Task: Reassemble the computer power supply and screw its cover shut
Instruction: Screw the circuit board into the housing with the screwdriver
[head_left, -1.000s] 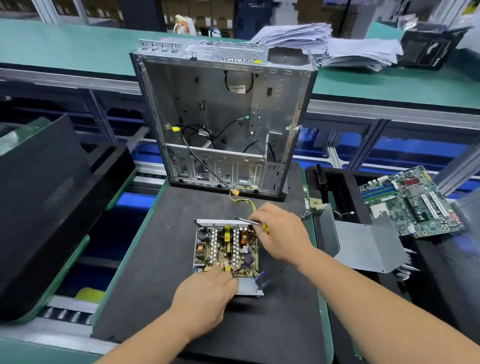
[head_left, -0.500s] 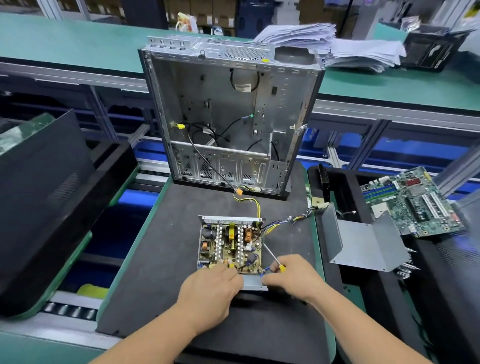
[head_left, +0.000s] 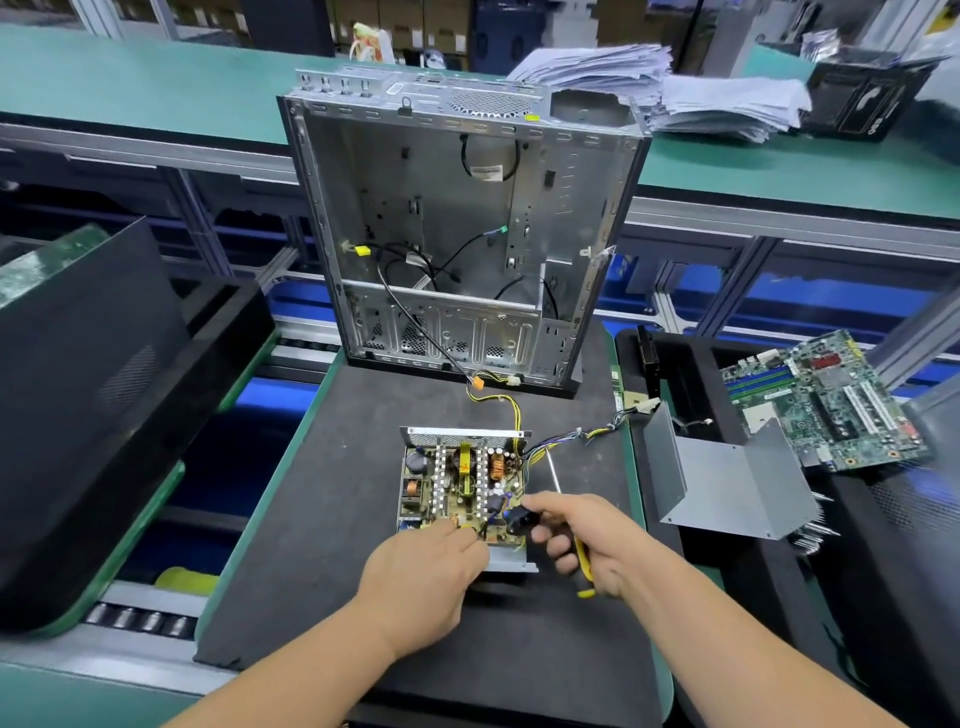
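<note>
- The power supply (head_left: 464, 488) lies open on the dark mat (head_left: 322, 519) at the worktop's centre, circuit board exposed and uncovered.
- The left hand (head_left: 426, 582) rests at the board's 6 o'clock edge, fingers curled onto it; whether they pinch anything cannot be told.
- The right hand (head_left: 576, 540) is wrapped round the yellow-handled screwdriver (head_left: 558, 499), its shaft pointing to 12 o'clock, while finger and thumb pinch a small black part (head_left: 517, 517) at the board's 4 o'clock corner.
- Change: a second ago this hand worked at the unit's 1 o'clock corner; it has since dropped to the near corner. Judgement: internal fitting continues; closing has not begun.
- The grey cover (head_left: 727, 483) sits at 3 o'clock, well apart, with a motherboard (head_left: 826, 400) beyond.
- An empty computer case (head_left: 457, 228) stands at 12 o'clock.
- Hidden: the board's near edge, under both hands. No screws are discernible.
</note>
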